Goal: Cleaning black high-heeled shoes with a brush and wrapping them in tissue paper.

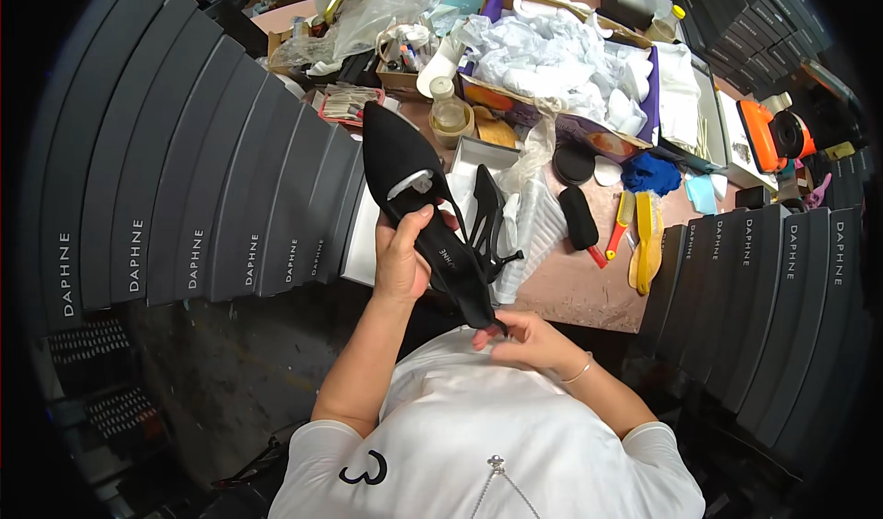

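A black pointed slingback shoe [394,151] hangs over the table's near edge, its toe pointing away from me and its heel end near my body. My left hand [402,260] is wrapped round its middle, thumb on the insole. At the heel end, the fingers of my right hand [535,344] close on the shoe's back; exactly which part they pinch is partly hidden. White stuffing shows in the toe opening. Just right of it, a second black shoe [486,208] lies by an open pale shoebox [361,241] and a striped white wrapping sheet [532,229].
Dark grey shoeboxes rise in stacks at left [198,170] and right [773,298]. Farther back are a purple carton [653,105] of crumpled paper, a glass jar [449,114] and an orange tool [756,135]. A yellow brush [647,234], black brush [577,217] and blue cloth [651,175] lie right.
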Demonstrator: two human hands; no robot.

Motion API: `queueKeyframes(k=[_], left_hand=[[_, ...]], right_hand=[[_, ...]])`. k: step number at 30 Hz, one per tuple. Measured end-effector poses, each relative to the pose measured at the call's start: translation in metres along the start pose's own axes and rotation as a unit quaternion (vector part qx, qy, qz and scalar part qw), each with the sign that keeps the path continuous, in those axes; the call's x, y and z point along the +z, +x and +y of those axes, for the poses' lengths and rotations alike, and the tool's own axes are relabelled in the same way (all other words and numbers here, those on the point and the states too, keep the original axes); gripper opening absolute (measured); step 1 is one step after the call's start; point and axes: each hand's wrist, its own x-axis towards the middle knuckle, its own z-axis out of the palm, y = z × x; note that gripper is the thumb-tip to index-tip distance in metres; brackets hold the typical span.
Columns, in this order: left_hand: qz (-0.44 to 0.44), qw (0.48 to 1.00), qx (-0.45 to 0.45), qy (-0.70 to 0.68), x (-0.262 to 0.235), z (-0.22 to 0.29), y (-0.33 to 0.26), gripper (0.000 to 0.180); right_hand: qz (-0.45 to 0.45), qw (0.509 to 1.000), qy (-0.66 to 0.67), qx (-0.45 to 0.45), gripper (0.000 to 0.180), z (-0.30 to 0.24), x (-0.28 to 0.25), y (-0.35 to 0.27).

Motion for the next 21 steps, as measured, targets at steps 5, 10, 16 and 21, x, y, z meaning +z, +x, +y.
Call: queueKeyframes(k=[5, 10, 16, 21], left_hand=[[-0.037, 0.996, -0.046, 0.072, -0.003, 0.006, 0.001, 0.028], [-0.039, 0.988, -0.106, 0.101, -0.012, -0.009, -0.001, 0.029], [0.003, 0.965, -0.259, -0.039, -0.029, -0.036, 0.006, 0.033], [0.058, 0.95, -0.279, -0.129, -0.041, -0.05, 0.014, 0.037]], right_hand=[[0.094, 0.945, -0.31, -0.039, 0.031, -0.01, -0.008, -0.008], [0.167, 0.884, -0.428, -0.085, 0.025, -0.028, -0.014, -0.009], [0.121, 0.833, -0.508, -0.184, 0.032, -0.057, -0.016, 0.018], [0.132, 0.928, -0.329, -0.11, 0.054, -0.074, -0.005, 0.016]])
